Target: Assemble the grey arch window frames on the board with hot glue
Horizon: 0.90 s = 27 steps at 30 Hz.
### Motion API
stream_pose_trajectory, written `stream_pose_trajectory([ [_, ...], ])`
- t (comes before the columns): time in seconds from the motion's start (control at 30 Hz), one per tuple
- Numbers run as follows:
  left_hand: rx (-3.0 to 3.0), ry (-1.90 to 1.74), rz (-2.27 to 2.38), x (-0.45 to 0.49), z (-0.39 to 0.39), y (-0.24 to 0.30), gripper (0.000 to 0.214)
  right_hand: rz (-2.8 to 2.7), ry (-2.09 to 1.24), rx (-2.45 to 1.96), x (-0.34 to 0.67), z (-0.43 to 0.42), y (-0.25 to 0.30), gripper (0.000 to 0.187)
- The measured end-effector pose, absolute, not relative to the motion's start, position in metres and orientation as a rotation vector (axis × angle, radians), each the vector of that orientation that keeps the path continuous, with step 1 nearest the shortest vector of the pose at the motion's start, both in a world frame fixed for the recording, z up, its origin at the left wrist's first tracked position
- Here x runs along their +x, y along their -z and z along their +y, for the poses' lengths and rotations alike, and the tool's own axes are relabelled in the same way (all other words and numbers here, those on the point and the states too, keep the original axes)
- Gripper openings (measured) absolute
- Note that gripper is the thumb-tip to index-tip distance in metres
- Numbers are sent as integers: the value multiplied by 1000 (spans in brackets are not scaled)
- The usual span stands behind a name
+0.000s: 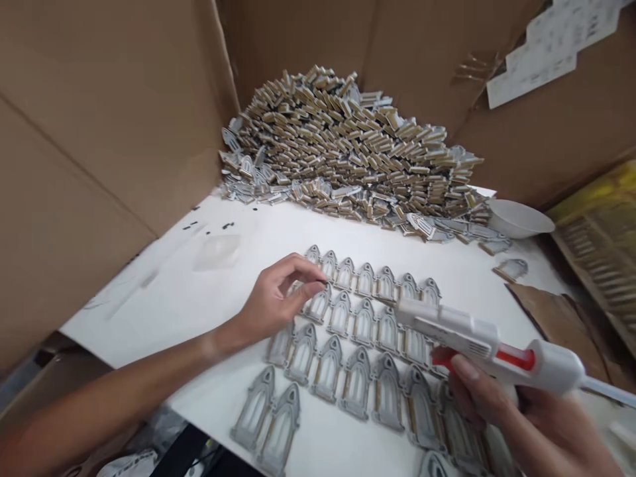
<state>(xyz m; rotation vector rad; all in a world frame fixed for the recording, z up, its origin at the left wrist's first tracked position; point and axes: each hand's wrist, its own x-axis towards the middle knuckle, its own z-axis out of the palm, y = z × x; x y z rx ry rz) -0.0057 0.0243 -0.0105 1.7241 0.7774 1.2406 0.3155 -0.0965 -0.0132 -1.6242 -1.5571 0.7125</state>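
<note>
My right hand point(517, 411) is wrapped around a white hot glue gun point(462, 334) with a red trigger, its nozzle pointing left over the rows. A glue stick point(613, 391) sticks out of the gun's back end. Thumb and forefinger of my left hand point(278, 291) are pinched on a tiny dark piece point(322, 282), too small to name. That hand hovers at the left end of the upper rows of grey arched window-shaped pieces point(365, 328). These lie flat in several rows, points facing away from me. The gun and my right hand hide some of them.
A tall heap of similar arched pieces point(348, 146) leans against the cardboard wall point(417, 46). Right of it sits a white bowl point(519, 218). Small black bits point(226, 226) are scattered on the white tabletop point(163, 291). A yellow basket point(596, 232) stands at the right edge.
</note>
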Motion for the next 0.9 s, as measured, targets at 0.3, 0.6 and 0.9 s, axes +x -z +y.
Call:
stream_pose_trajectory([
  [0.3, 1649, -1335, 888, -10, 35, 16, 20, -1334, -771, -1628, 293, -91, -23, 53],
  [0.6, 1612, -1310, 842, -6, 32, 10, 21, -1449, -572, -1429, 318, -71, -11, 46],
  [0.9, 1611, -1259, 818, -6, 31, 13, 21, -1788, -170, -1475, 337, -69, 15, 51],
])
